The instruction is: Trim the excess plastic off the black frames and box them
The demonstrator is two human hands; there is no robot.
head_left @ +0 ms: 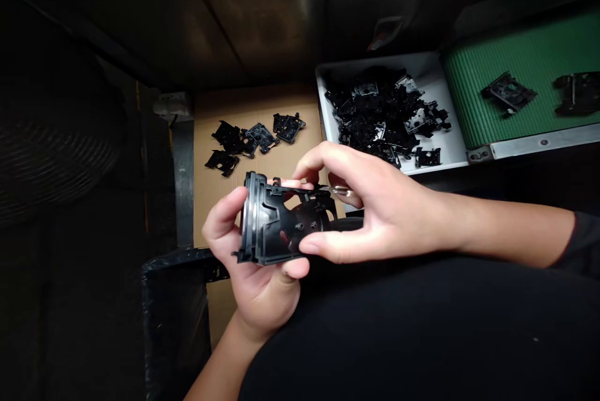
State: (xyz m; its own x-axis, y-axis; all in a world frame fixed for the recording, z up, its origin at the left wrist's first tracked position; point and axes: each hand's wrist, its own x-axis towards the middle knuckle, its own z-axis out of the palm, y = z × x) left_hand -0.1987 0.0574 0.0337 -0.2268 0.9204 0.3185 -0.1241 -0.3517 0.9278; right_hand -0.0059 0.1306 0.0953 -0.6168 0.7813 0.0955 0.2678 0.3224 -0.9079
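Note:
A black plastic part (272,226) with openings and a ridged left end is held between both hands, above the near side of a cardboard surface. My left hand (255,282) grips its left end from below, fingers curled round the edge. My right hand (375,213) pinches the right side, with the thumb on the near face and the fingers on the far edge. A small metal tool (342,191), only partly seen, lies within the right hand's fingers beside the part.
Several black parts (260,137) lie on the cardboard (262,101). A white tray (434,70) heaped with black pieces stands behind the right hand. Two more parts rest on a green ribbed conveyor (497,51) at right. A fan grille (56,163) is at far left.

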